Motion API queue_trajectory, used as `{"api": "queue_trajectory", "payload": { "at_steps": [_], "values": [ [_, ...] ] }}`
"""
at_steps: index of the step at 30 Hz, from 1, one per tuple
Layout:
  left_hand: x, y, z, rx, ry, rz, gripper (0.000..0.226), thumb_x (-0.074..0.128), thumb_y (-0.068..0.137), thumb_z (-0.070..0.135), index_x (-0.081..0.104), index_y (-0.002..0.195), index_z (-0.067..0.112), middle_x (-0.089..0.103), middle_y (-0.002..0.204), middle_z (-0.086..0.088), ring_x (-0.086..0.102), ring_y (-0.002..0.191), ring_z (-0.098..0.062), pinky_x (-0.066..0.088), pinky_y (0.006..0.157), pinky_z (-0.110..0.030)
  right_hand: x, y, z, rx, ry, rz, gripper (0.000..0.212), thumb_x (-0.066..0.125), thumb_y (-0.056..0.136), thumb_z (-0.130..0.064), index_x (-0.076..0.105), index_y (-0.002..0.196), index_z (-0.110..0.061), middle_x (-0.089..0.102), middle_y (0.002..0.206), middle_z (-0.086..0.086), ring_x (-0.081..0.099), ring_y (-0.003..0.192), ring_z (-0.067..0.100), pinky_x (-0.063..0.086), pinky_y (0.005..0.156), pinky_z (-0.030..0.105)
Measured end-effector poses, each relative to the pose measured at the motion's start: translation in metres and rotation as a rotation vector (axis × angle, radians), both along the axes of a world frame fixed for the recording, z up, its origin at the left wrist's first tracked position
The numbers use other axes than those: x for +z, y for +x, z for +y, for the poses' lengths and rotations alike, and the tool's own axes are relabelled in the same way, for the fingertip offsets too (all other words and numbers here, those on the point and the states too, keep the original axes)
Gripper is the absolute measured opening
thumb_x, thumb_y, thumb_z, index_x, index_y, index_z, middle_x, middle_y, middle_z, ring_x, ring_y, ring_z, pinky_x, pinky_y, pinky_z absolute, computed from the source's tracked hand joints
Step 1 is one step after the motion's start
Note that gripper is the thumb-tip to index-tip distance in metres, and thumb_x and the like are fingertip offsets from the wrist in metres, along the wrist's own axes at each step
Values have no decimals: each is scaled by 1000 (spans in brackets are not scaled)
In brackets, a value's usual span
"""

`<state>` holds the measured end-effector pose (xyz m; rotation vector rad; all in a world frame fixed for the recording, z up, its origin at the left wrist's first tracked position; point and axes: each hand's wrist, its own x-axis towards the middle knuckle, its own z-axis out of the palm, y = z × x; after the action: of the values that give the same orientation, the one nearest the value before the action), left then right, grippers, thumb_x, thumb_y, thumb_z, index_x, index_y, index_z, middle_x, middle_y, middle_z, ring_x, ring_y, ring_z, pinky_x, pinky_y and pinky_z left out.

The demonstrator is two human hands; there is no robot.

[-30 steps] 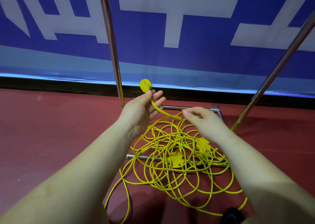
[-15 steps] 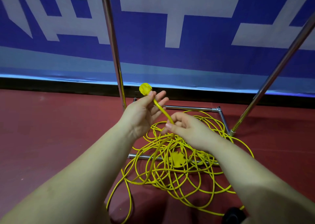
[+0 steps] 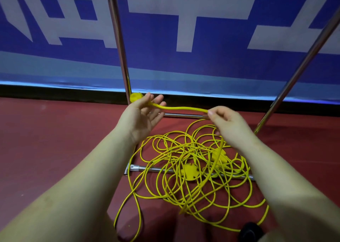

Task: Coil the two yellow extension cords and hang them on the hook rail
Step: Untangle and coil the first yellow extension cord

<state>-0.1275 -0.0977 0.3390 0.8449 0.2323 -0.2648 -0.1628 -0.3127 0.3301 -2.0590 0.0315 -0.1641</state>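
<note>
Above the tangled heap of thin yellow extension cord lying across the chrome rack's floor bar, the left hand clasps the cord's yellow plug end, fingers loosely extended, while the right hand pinches the taut strand at its fingertips.

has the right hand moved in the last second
Yes. The right hand has drawn away from the left pole toward the right pole, stretching the cord.
</note>
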Motion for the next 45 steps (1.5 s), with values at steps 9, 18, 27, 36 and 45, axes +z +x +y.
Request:
{"api": "queue_trajectory", "payload": {
  "at_steps": [9, 18, 27, 36, 45],
  "values": [
    [8, -21, -4, -675, 348, -7, 55, 50, 72, 48, 64, 107, 9, 72, 91, -12, 69, 64, -19, 56, 56, -24, 1, 6, -24, -190, 17, -99, 14, 53, 94, -25, 62, 87, -17, 51, 63, -10, 47, 51, -3, 36, 57, 20],
    [-9, -25, -19, -629, 816, -411, 31, 40, 100, 27, 56, 77, 15, 38, 42, 8, 39, 38, -7, 35, 45, -20, 3, 4, -12, -103, -47, -108, 17, 54, 93, -27, 62, 80, -21, 53, 65, -12, 45, 60, 0, 35, 57, 15],
    [-14, 22, 31, 223, 722, -142, 37, 38, 102, 29, 46, 68, 17, 35, 36, 9, 33, 31, -7, 31, 49, -24, 6, -5, -21, 167, -312, 191, 37, 49, 94, -40, 62, 64, -22, 41, 46, -9, 33, 43, 3, 29, 50, 23],
    [-10, 10, 21, 80, 580, -190, 32, 42, 101, 29, 58, 79, 13, 36, 39, 8, 36, 36, -6, 35, 43, -16, -7, -12, -15, 226, -283, 428, 18, 51, 95, -22, 63, 83, -14, 68, 78, 2, 67, 69, 22, 55, 67, 34],
    [-27, -20, -18, -559, 1011, -394, 34, 45, 98, 33, 65, 112, 9, 70, 80, -19, 67, 67, -17, 50, 59, -19, 14, -6, -2, -156, 948, 429, 14, 44, 97, -10, 54, 88, -8, 66, 78, 6, 69, 53, 15, 56, 48, 24]
  ]
}}
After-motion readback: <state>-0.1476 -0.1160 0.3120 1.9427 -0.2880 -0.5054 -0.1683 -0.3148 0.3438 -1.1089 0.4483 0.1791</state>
